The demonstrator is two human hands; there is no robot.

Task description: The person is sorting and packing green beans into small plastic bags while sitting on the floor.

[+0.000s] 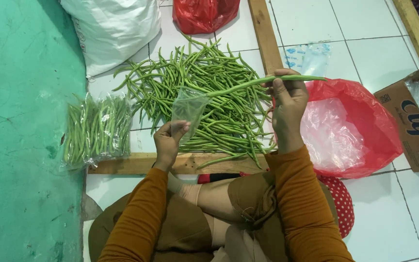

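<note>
Presently, a small bunch of long green beans is held level above the floor, its tips entering the mouth of a small clear plastic bag. The right hand is closed around the bunch near its thick end; the left hand pinches the bag's lower edge. Beneath them a loose pile of green beans lies on the white tiled floor. A filled clear packet of beans rests left of the pile. An open red plastic bag sits right, a cardboard box beyond it.
</note>
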